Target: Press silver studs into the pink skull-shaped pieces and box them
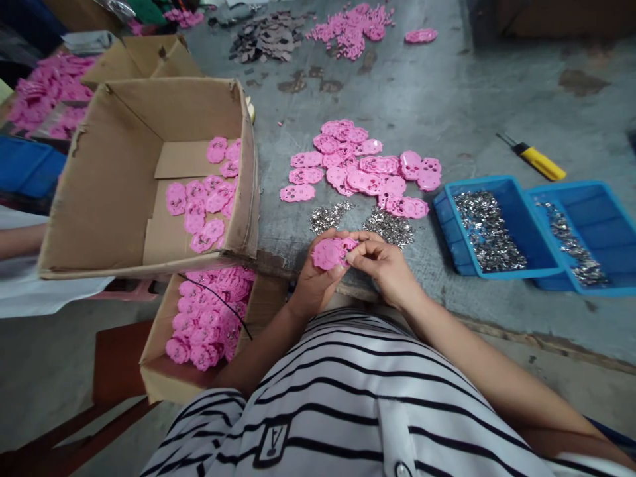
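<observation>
Just over the table's near edge, my left hand (314, 281) is closed around a pink plastic plate (326, 254) with rounded lobes and holes. The thumb and fingers of my right hand (380, 264) pinch at the plate's right end; a tiny part between those fingertips cannot be made out. Right behind my hands lie two small heaps of shiny metal parts, a left heap (328, 217) and a right heap (390, 226). Farther back spreads a loose pile of similar pink plates (365, 173).
On the left, an open cardboard box (114, 175) holds several pink plates; a lower box (163, 371) is full of them. Blue bins (541, 262) with metal parts and a yellow-handled screwdriver (541, 161) are at right. Grey pieces (268, 36) lie farther back. Another person's arm (22, 242) shows at left.
</observation>
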### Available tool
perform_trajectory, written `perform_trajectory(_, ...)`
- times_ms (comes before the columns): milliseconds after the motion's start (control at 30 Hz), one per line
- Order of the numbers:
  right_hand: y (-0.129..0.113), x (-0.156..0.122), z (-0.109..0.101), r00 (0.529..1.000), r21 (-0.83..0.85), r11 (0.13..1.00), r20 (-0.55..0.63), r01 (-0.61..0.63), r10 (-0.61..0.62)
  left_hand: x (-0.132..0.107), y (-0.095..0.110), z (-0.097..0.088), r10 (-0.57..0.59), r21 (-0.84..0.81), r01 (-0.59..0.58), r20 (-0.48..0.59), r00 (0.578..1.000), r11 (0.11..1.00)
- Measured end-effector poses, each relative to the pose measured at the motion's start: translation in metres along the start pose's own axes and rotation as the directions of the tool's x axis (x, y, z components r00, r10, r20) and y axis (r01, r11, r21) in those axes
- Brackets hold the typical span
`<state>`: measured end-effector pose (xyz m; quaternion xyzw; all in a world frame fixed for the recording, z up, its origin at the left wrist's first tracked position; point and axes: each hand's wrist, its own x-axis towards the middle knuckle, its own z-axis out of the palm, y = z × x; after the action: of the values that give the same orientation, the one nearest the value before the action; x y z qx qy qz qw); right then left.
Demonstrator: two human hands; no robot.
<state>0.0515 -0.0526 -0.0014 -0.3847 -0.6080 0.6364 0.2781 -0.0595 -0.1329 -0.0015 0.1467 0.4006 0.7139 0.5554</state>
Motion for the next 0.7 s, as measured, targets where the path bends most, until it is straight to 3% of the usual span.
perform_trajectory(300, 0.0, -0.001, -0.001, 0.999, 0.072, 0.997, -0.028, -0.034, 0.037, 0.001, -0.002, 0.0, 0.009, -0.009, -0.009, 0.029, 1.0, 1.0)
perform_trajectory(533, 0.004, 0.0, 0.002, 0.993, 0.002, 0.997, -0.087, 0.081, -0.081, 0.004, -0.011, -0.006, 0.08, 0.013, -0.082, 0.09, 0.993, 0.997)
perform_trajectory(700, 0.011, -0.001, 0.006, 0.993, 0.13, 0.99, -0.109, 0.063, -0.049, 0.003, -0.01, -0.003, -0.002, -0.051, 0.005, 0.045, 0.999, 0.999)
